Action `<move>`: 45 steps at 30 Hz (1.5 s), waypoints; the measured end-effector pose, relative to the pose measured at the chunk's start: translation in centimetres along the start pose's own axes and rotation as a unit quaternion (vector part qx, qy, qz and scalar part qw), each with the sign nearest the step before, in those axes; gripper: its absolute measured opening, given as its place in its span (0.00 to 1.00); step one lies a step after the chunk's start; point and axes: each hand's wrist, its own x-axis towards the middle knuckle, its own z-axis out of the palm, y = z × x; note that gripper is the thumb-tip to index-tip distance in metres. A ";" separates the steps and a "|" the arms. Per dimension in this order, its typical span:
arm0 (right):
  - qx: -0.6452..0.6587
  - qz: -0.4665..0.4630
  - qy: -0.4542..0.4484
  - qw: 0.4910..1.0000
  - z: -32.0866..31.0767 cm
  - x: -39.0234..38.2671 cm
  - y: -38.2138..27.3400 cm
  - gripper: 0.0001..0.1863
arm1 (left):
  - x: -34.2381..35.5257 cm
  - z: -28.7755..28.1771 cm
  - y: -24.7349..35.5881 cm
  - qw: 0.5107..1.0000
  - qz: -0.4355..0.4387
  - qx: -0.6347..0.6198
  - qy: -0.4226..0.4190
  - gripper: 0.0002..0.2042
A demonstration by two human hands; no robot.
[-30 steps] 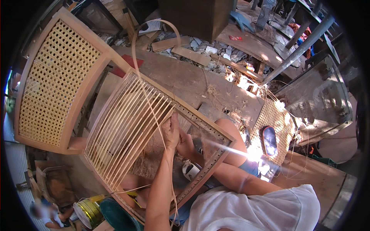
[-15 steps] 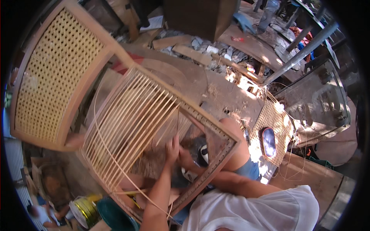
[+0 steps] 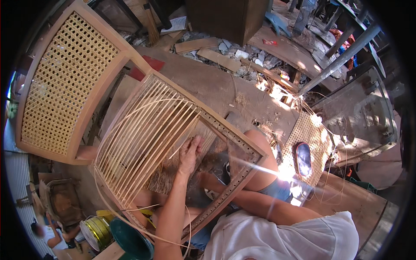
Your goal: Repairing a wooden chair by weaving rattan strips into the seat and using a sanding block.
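Observation:
A wooden chair frame [image 3: 240,145] lies tilted across my lap. Pale cane strands [image 3: 151,130] run side by side over part of its open seat; the section nearest my body has none. My left hand [image 3: 189,151] is raised inside the seat opening, its fingers closed, with a thin cane strand [image 3: 174,153] reaching them. Lower, within the opening, is my right hand [image 3: 208,181], dim and blurred, so its fingers cannot be made out. A long loose cane strand [image 3: 105,195] loops around the seat's left side and passes by my left forearm. Small holes line the seat rails.
The chair's woven cane back [image 3: 67,86] rises at the left. On the right, a dark oval object [image 3: 303,159] rests on a woven cane sheet [image 3: 288,143]. A green bucket [image 3: 130,238] and a yellow spool [image 3: 96,234] stand lower left, near another person [image 3: 54,236]. Rubble and planks [image 3: 219,58] lie beyond.
My left hand has risen and moved away from my right hand, which has dropped lower. The loose strand has swung from across the seat to its left side.

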 end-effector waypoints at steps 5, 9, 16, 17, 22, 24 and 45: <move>0.269 -0.143 0.463 0.833 -8.4 3.2 -4.2 0.14 | -0.8 -0.9 0.6 0.998 0.000 -0.032 0.047 0.16; 0.417 -0.178 0.321 0.832 -13.8 5.4 -8.8 0.10 | -0.9 -2.4 0.8 0.996 0.041 0.047 0.070 0.14; 0.197 -0.146 0.303 0.921 -11.6 5.9 -7.1 0.17 | -0.8 -5.4 -4.7 0.969 0.067 0.221 0.089 0.13; 0.174 -0.126 0.313 0.925 -10.0 5.8 -6.1 0.17 | -0.7 -6.4 -6.1 0.975 0.065 0.195 0.088 0.13; 0.044 -0.018 0.146 0.988 -0.7 4.5 -1.0 0.15 | -4.1 -12.5 -10.1 0.860 -0.153 0.487 0.013 0.17; 0.014 -0.124 0.039 0.991 2.8 2.6 0.4 0.17 | -5.5 -13.5 -11.2 0.797 -0.191 0.571 -0.038 0.19; 0.348 -0.199 0.285 0.871 -16.6 6.6 -8.4 0.12 | -21.9 3.2 11.0 0.980 -0.135 -0.061 -0.131 0.30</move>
